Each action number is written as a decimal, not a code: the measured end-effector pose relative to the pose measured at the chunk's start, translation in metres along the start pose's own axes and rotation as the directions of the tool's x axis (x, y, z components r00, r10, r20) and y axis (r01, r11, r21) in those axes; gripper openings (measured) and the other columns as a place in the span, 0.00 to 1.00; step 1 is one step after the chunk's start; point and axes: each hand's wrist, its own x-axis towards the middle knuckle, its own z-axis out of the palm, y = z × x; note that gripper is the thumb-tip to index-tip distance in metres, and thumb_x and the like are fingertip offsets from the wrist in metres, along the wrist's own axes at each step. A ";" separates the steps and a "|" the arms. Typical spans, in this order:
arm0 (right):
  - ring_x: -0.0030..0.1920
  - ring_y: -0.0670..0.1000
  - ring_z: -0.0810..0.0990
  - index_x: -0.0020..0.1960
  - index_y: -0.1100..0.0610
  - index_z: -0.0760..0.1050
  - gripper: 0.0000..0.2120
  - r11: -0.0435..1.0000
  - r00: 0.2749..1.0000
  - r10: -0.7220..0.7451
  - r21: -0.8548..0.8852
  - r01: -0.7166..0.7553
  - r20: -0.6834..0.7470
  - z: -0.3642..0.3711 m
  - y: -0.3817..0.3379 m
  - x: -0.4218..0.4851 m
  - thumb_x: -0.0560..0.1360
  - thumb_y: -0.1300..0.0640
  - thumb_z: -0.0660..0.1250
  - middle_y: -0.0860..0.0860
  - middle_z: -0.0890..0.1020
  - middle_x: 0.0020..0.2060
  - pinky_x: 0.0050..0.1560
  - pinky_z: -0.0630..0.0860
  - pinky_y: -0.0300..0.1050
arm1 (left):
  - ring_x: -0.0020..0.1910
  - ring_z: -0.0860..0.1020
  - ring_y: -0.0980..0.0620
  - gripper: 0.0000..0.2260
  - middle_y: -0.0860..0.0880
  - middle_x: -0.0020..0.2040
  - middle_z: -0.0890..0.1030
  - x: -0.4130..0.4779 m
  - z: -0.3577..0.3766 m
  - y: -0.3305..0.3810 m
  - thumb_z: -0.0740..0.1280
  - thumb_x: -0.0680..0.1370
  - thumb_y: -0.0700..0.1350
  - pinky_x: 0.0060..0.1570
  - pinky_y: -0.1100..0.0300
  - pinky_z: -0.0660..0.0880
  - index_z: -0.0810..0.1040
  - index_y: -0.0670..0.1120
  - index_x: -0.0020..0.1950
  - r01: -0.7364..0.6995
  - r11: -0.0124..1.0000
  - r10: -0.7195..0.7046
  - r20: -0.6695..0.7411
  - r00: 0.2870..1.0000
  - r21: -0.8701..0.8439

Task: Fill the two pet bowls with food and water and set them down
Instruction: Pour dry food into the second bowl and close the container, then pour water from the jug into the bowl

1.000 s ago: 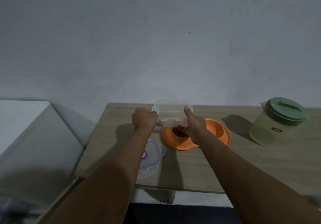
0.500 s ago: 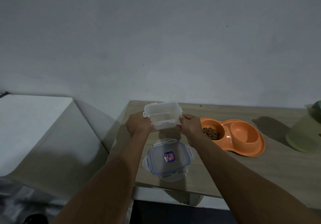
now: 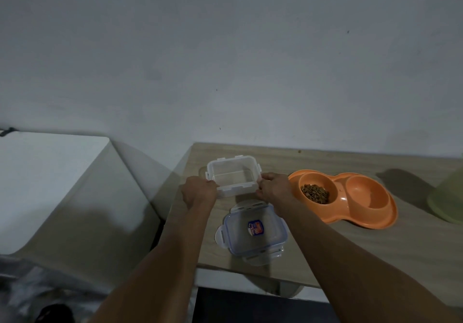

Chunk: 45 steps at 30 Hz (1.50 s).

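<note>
Table (image 3: 325, 252): lid (image 3: 253, 232) beside orange double bowl (image 3: 350, 197).

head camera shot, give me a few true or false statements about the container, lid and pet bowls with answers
1. Both hands hold the clear container. True: the left hand and the right hand grip its two sides.
2. The container is full of kibble. False: it looks empty.
3. The lid is snapped onto the container. False: it lies by itself on the table, nearer the person than the container.
4. The left bowl of the orange double bowl holds kibble. True.
5. The right bowl is filled with kibble too. False: no kibble shows in it; whether it holds water cannot be told.
</note>
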 end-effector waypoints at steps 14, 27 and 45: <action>0.47 0.65 0.84 0.33 0.52 0.75 0.12 0.988 0.970 -0.129 -0.112 0.107 -0.206 -0.055 -0.025 -0.008 0.75 0.58 0.66 0.59 0.83 0.39 0.49 0.81 0.63 | 0.53 0.80 0.37 0.12 0.38 0.52 0.83 -0.037 -0.019 0.036 0.60 0.80 0.42 0.48 0.50 0.76 0.82 0.40 0.54 -0.219 0.972 0.232 -0.220 0.948 0.079; 0.53 0.63 0.81 0.48 0.61 0.83 0.10 0.999 0.717 -0.052 -0.036 0.037 -0.695 -0.262 -0.019 -0.062 0.76 0.58 0.64 0.61 0.84 0.49 0.55 0.78 0.54 | 0.49 0.80 0.43 0.10 0.44 0.50 0.84 -0.164 0.103 0.148 0.63 0.80 0.46 0.38 0.58 0.68 0.83 0.44 0.51 -0.542 0.838 0.545 0.140 0.827 -0.063; 0.59 0.60 0.77 0.62 0.58 0.72 0.21 0.994 0.765 0.026 0.098 0.049 -0.643 -0.500 0.052 -0.029 0.79 0.42 0.59 0.58 0.79 0.58 0.63 0.73 0.57 | 0.65 0.74 0.40 0.15 0.41 0.66 0.77 -0.344 0.308 0.224 0.59 0.80 0.39 0.59 0.54 0.70 0.74 0.42 0.66 -0.518 0.854 0.459 0.526 0.716 -0.040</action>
